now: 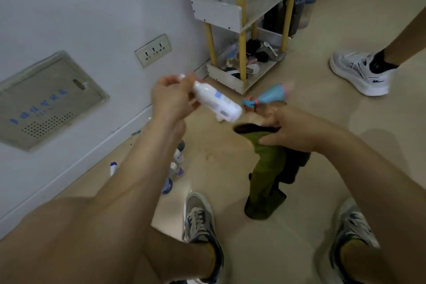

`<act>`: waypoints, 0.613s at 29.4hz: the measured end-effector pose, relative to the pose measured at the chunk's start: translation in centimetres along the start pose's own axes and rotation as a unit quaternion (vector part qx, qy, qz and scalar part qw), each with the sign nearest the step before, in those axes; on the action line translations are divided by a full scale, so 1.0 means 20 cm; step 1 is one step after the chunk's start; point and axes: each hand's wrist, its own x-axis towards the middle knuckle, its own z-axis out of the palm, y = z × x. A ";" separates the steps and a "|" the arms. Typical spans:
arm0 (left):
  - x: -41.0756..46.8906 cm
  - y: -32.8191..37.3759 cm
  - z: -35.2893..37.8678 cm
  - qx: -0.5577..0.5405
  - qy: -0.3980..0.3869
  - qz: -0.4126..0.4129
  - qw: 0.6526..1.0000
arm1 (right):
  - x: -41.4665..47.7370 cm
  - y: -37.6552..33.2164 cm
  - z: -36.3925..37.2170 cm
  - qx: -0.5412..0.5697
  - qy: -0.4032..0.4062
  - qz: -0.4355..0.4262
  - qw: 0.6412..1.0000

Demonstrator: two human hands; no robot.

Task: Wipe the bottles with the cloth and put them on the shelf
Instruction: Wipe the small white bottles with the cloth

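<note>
Standing on open floor (pixel 221 152), you are towering over at least four small bottles (pixel 178 157) by the wall (pixel 69 7). Your left grip (pixel 169 99) is clamping one white bottle (pixel 216 101), tilted midair; your right grip (pixel 297 131) is pinching one hanging green cloth (pixel 267 168). Beyond, one blue spray bottle (pixel 272 95) is lying before the shelf (pixel 216 10).

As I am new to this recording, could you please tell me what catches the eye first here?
The white plastic bottle with blue label, held tilted in the left hand at mid-frame, stands out first. Beside it, the right hand grips a hanging olive-green cloth. Behind them stands a yellow-posted white shelf against the wall.
</note>
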 end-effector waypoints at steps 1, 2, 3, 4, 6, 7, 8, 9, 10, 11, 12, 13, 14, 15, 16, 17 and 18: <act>0.02 0.03 -0.03 0.006 0.022 0.034 0.999 | -0.01 0.03 0.00 0.048 0.041 0.020 0.998; 0.04 0.05 -0.06 0.035 0.039 0.071 0.996 | -0.02 0.05 0.00 0.169 0.089 0.042 0.981; 0.04 0.06 -0.07 0.072 0.044 0.100 0.991 | -0.04 0.05 0.00 0.301 0.126 0.060 0.943; 0.03 0.06 -0.07 0.100 0.039 0.117 0.987 | -0.05 0.03 -0.01 0.422 0.145 0.057 0.893; -0.02 0.03 -0.04 0.117 0.019 0.119 0.986 | -0.06 -0.05 0.00 0.545 0.139 0.013 0.827; -0.05 0.01 -0.01 0.114 0.008 0.111 0.987 | -0.05 -0.11 0.03 0.537 0.136 -0.010 0.832; -0.08 -0.01 0.02 0.111 -0.004 0.104 0.988 | -0.04 -0.15 0.08 0.485 0.155 -0.032 0.860; -0.11 -0.02 0.05 0.117 -0.017 0.107 0.987 | -0.03 -0.19 0.14 0.383 0.195 -0.066 0.900; -0.14 -0.03 0.07 0.135 -0.027 0.118 0.984 | -0.01 -0.20 0.20 0.248 0.254 -0.111 0.928; -0.17 -0.03 0.09 0.158 -0.032 0.131 0.978 | 0.01 -0.19 0.25 0.105 0.322 -0.148 0.929; -0.20 -0.04 0.10 0.179 -0.033 0.139 0.973 | 0.03 -0.15 0.29 0.014 0.367 -0.162 0.916; -0.23 -0.04 0.11 0.192 -0.033 0.139 0.971 | 0.04 -0.13 0.30 -0.007 0.385 -0.159 0.909; -0.26 -0.05 0.11 0.194 -0.036 0.136 0.971 | 0.05 -0.12 0.29 0.017 0.394 -0.145 0.907; -0.28 -0.05 0.12 0.190 -0.039 0.130 0.972 | 0.05 -0.11 0.28 0.065 0.385 -0.136 0.910; -0.30 -0.05 0.12 0.185 -0.046 0.130 0.973 | 0.04 -0.12 0.27 0.131 0.362 -0.131 0.913; -0.31 -0.04 0.13 0.180 -0.056 0.136 0.973 | 0.04 -0.13 0.25 0.196 0.325 -0.111 0.918; -0.31 -0.04 0.13 0.174 -0.068 0.146 0.972 | 0.03 -0.14 0.24 0.252 0.291 -0.081 0.919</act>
